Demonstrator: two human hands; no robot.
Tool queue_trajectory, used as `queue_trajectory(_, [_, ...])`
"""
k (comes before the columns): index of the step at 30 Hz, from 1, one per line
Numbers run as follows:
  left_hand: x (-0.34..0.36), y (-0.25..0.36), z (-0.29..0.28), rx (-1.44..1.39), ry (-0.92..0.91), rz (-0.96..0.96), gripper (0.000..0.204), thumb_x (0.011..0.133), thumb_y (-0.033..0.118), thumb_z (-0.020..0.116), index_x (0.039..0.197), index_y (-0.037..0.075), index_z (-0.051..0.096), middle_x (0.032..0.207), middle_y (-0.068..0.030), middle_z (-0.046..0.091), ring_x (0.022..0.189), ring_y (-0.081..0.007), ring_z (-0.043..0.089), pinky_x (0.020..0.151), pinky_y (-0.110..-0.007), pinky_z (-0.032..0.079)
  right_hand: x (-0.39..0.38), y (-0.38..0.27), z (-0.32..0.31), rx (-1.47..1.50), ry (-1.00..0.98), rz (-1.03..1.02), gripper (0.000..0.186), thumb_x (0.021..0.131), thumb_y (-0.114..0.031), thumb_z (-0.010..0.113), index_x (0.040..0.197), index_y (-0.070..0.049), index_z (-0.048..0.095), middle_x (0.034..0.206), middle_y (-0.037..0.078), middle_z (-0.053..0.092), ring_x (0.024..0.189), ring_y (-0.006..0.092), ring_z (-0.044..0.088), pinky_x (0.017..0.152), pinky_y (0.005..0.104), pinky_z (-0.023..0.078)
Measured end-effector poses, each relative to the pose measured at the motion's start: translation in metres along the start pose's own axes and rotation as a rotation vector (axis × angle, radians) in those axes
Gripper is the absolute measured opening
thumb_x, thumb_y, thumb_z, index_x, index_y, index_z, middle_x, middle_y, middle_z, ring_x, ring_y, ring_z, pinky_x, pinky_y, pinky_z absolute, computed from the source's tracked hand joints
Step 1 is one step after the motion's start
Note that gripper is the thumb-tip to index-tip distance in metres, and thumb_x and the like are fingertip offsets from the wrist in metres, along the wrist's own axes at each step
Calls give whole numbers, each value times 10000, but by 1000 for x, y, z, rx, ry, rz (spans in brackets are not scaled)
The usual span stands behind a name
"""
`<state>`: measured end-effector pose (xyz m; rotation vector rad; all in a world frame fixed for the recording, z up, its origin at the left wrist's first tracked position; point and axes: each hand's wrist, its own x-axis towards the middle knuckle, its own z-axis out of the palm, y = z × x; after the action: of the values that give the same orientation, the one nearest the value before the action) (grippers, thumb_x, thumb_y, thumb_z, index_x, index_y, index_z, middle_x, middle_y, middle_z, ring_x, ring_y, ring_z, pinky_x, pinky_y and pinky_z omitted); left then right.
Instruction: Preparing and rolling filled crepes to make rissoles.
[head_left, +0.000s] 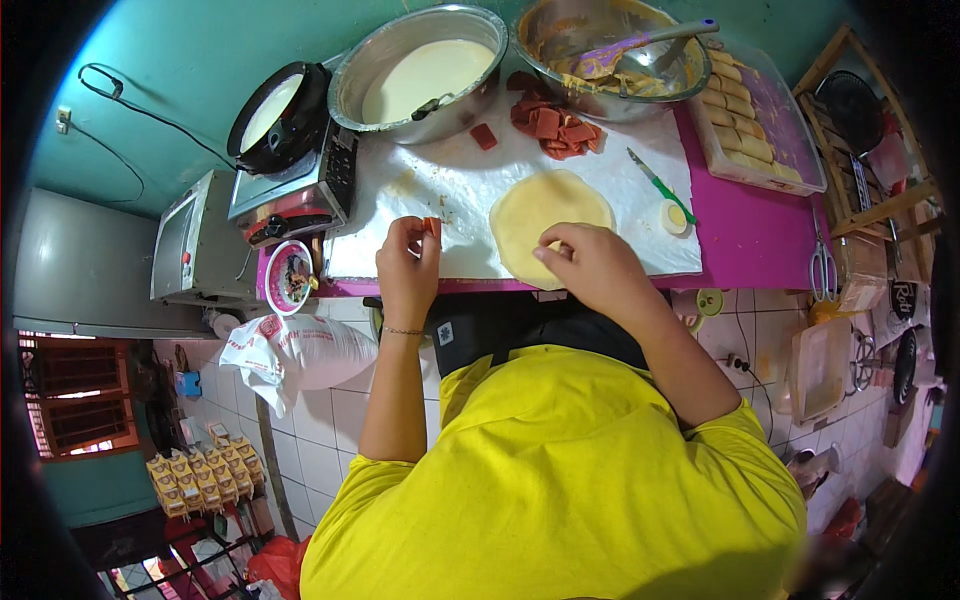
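My left hand (406,262) is closed in a pinch on a small red slice (432,226) that looks like processed meat, held above the white sheet's near edge. A round, pale yellow crepe (545,205) lies flat on the white sheet (400,180). My right hand (592,262) is over the crepe's near right part, its fingers curled in; what they hold, if anything, is hidden. Beyond the crepe sits a loose pile of red meat slices (558,130), with one single slice (484,136) lying apart to its left.
Behind are a metal basin of pale batter (440,80) and a bowl of orange-brown filling (690,75). At left, a black pan (290,135) sits on a stove (300,195). At right are a green-handled knife (662,187), a plastic box of rolls (740,120) and scissors (822,270).
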<state>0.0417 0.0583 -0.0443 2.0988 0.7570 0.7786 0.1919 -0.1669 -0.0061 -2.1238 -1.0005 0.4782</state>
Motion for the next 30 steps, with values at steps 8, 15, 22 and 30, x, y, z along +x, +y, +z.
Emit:
queue_trajectory(8, [-5,11,1,499,46,268,143,896,172,755,919,83,646,773,-47,704,740,-235,670,733,-392,463,16,-19,35,79,-68,-187,244,936,-249,672,1071,-54,725,900,147,718,829,308,705,770,398,546])
queue_trajectory(15, [-9,9,-4,59,-178,-57,114,934,58,718,981,-6,637,806,-67,694,823,-123,674,736,-270,517,22,-25,56,6,-99,-319,305,926,-189,654,1220,-113,686,1113,135,692,928,317,690,829,415,549])
queue_trajectory(22, [-14,-10,0,-285,-230,-142,140,964,73,705,1018,-12,607,905,-53,701,837,-111,661,770,-253,519,26,-11,71,143,-22,-403,298,917,-137,640,1202,-57,673,1211,149,658,1043,340,663,893,421,539])
queue_trajectory(30, [-21,-10,-4,-595,-296,-261,150,994,46,662,1111,3,579,993,-57,696,918,-110,660,822,-238,527,32,-7,82,328,-13,-433,280,899,-105,677,1164,-19,693,1138,141,690,972,305,685,851,375,545])
